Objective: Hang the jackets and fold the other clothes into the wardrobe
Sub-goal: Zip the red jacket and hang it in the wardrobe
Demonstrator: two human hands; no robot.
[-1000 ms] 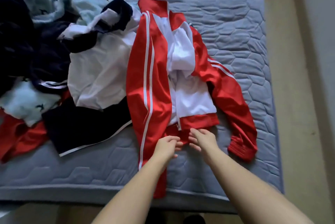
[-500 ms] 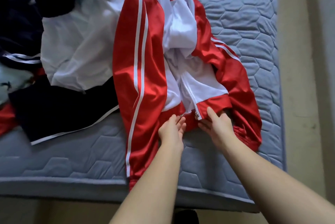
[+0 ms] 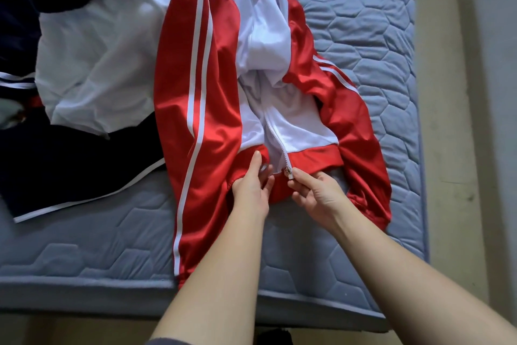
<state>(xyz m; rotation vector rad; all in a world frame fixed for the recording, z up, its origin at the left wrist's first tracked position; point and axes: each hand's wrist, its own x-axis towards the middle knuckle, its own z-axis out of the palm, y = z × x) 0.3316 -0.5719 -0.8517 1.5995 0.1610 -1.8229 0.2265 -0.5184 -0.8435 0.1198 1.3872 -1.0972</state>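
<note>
Left hand grips the left front hem of the red jacket, thumb on top; right hand sits just beside it, fingers pinching the zip slider at the right front hem; the left edge lies just left of the slider, apparently unjoined; the jacket's long axis runs straight away from both hands along the bed; other clothes lie far left.
</note>
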